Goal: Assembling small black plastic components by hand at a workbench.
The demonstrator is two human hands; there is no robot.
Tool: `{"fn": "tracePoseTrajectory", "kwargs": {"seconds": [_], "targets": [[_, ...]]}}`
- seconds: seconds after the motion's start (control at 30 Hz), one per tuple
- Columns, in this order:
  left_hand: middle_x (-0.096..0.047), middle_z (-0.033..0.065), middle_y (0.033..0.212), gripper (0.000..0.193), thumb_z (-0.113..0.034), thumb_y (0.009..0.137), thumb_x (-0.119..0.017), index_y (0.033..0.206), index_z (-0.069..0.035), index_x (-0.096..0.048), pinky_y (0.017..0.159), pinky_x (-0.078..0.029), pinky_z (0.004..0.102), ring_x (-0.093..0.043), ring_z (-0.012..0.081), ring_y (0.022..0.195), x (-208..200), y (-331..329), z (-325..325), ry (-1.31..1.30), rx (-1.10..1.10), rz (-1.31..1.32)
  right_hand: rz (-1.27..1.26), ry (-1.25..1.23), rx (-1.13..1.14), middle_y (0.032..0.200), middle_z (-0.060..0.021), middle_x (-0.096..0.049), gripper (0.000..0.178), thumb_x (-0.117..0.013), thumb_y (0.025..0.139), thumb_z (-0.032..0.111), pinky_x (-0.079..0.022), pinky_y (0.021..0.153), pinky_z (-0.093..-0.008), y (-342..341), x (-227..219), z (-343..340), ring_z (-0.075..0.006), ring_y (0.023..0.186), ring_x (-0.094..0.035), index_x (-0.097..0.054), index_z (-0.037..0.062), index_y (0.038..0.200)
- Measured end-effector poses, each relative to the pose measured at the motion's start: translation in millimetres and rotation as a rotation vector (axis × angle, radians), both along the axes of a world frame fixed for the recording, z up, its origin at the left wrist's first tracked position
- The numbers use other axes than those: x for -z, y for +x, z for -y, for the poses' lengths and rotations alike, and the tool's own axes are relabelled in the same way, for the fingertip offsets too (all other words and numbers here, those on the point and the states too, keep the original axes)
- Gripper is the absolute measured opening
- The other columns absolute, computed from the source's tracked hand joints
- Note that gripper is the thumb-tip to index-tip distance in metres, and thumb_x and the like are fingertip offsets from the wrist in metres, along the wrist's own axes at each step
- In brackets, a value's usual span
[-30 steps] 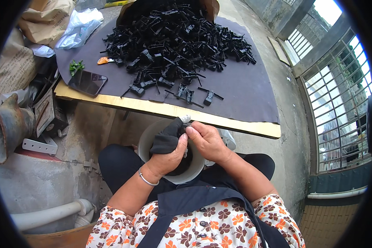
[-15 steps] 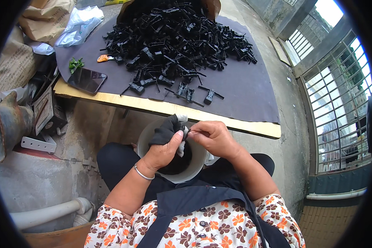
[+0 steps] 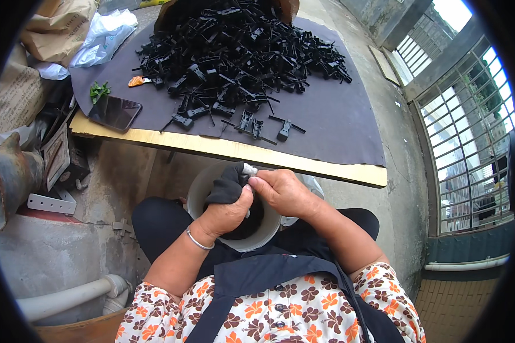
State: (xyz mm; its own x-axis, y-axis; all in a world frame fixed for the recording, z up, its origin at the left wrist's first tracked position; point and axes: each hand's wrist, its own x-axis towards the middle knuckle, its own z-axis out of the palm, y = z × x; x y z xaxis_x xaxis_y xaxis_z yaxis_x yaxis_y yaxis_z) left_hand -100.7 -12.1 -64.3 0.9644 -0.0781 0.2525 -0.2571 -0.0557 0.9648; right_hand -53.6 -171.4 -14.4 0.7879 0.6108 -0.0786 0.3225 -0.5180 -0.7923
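Over a pale bucket between my knees, both hands meet. My left hand has black cloth covering its fingers, with white wrapping at the tip; the thumb is bare. It is closed, its thumb pressed against a small dark thing too hidden to name. My right hand is closed too, thumb and fingers pinched together against the left fingertips. What it grips is hidden. Dark contents lie in the bucket below. Ahead on the table, a big heap of black plastic clip-like parts is piled up.
The cloth-covered table has a pale wooden front edge just beyond my hands. Several loose black parts lie near it. A phone, green leaves and an orange wrapper are at the left. Paper sacks stand farther left.
My right hand has shifted slightly left and its fingers have closed in against the left fingertips. The thin thing glimpsed in its pinch earlier is hidden now. The view has tilted slightly.
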Motion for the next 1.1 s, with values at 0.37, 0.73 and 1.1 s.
{"fn": "tracePoseTrajectory", "kwargs": {"seconds": [0.37,0.73,1.1], "targets": [[-0.063,0.0175,0.086,0.021,-0.016,0.086,-0.058,0.099,0.001,-0.061,0.075,-0.047,0.0402,-0.059,0.0344,0.079,4.5,13.4,-4.9,0.498,-0.022,0.227,0.722,-0.058,0.339,0.075,-0.0135,-0.062,0.013,-0.063,0.084,0.016,-0.049,0.059,-0.0375,22.5,2.5,8.7,-0.0303,0.066,-0.061,-0.06,0.0037,0.089],[-0.064,0.0119,0.089,0.019,-0.003,0.082,-0.065,0.101,-0.001,-0.063,0.074,-0.048,0.0344,-0.061,0.0262,0.079,-2.8,13.2,-2.6,0.477,-0.334,0.516,0.989,-0.206,0.035,0.061,-0.0055,-0.049,0.013,-0.064,0.072,0.006,-0.045,0.05,-0.0346,7.3,2.8,17.9,-0.0239,0.055,-0.055,-0.051,0.0084,0.076],[-0.064,0.02,0.099,0.037,-0.012,0.083,-0.065,0.114,0.006,-0.057,0.083,-0.047,0.0372,-0.062,0.0332,0.091,-6.8,10.0,-4.2,0.37,-0.269,0.294,0.883,-0.125,-0.26,0.065,-0.0016,-0.05,0.012,-0.058,0.073,0.015,-0.047,0.053,-0.0315,-6.3,-7.6,10.4,-0.0177,0.06,-0.057,-0.057,0.0088,0.083]]}}
